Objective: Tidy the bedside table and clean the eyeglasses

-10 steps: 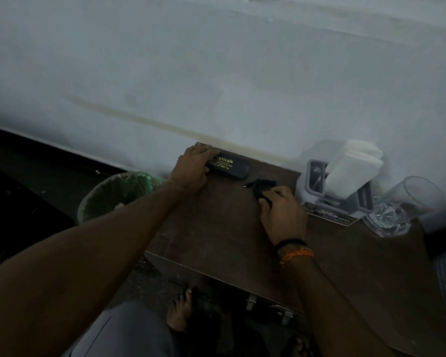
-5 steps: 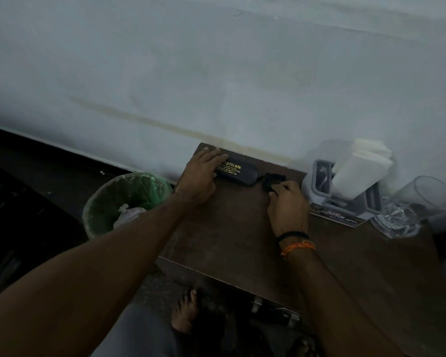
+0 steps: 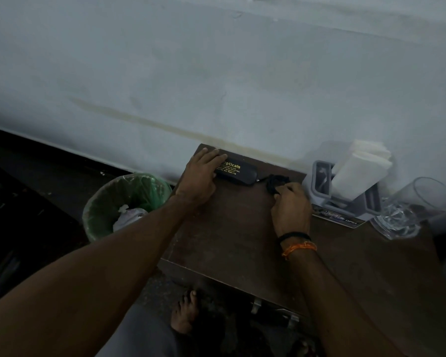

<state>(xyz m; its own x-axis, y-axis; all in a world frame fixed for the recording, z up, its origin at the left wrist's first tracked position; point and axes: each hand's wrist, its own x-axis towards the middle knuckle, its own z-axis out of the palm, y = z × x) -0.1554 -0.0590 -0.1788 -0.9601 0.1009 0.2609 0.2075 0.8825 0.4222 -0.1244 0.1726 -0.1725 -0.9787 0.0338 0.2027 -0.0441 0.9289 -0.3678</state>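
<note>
Gold lettering reading "pticals" stands on the lid of the black glasses case (image 3: 236, 172) at the upper middle of the frame; a hand covers its first letter. The smaller gold lines beneath are too fine to read. Right of centre, "OPEL" is printed on a card (image 3: 339, 217) lying on the table.

Blk case (image 3: 236, 173), gold txt; green bin (image 3: 129, 202).

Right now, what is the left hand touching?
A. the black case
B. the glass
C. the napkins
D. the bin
A: the left hand lies with straight fingers on the end of the black case at the back of the table, far from the glass.
</note>
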